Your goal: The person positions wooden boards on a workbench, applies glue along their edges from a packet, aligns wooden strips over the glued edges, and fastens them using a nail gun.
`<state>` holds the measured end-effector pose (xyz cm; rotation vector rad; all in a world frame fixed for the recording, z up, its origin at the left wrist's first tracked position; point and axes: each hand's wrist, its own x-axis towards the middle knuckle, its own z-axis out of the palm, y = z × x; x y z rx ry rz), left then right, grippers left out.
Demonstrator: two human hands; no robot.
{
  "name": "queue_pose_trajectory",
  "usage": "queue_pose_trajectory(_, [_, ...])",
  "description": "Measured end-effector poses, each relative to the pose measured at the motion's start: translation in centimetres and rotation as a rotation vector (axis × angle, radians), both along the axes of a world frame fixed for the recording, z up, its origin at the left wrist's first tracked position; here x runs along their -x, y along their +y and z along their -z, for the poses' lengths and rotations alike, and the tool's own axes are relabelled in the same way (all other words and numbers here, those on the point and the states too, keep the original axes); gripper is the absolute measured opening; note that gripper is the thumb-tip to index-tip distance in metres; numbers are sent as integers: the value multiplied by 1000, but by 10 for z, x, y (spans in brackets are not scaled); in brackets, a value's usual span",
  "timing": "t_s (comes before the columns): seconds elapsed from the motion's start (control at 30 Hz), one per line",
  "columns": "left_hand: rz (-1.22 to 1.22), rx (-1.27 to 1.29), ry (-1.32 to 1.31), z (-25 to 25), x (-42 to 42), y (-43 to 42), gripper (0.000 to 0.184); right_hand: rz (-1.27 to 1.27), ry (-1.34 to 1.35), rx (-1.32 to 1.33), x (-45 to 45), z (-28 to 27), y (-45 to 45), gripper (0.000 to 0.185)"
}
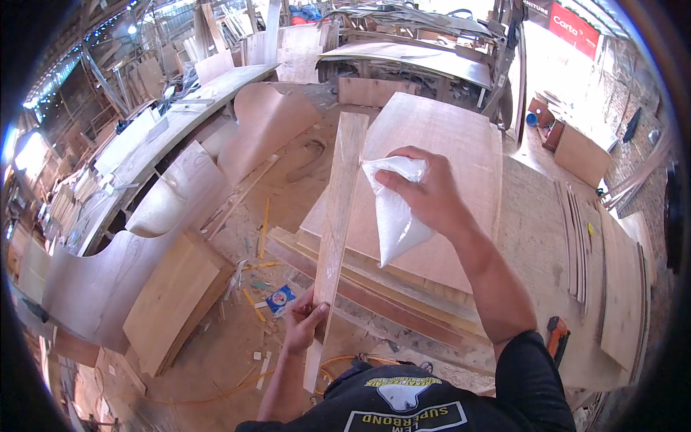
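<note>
My left hand point(305, 324) is closed around the lower part of a long, narrow wooden board point(338, 209), held upright and slightly tilted. My right hand point(425, 186) grips a clear plastic bag of white glue point(397, 216) near its top, thumb across the front. One upper corner of the bag is close to the board's right edge; whether they touch I cannot tell. Glossy wet-looking marks show on the board's face. Behind both lies a stack of plywood sheets point(432, 129).
An orange and black tool point(556, 337) lies on the sheets at right, near thin wood strips point(576, 241). Curved plywood panels point(108, 288) stand at left by a long workbench point(173, 129). A blue packet point(280, 299), offcuts and an orange hose point(216, 392) lie on the floor.
</note>
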<state>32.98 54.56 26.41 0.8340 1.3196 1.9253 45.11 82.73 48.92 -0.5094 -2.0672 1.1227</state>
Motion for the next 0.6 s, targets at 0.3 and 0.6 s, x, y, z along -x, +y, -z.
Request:
queue_pose_trajectory(0.3, [28,71,-35,-1,1,11,55,-39,-49,43,-2,8,-7,32])
queue_pose_trajectory(0.6, [48,29,-45,-9,1,26,55,-72,-140,65,-5,19,-20,33])
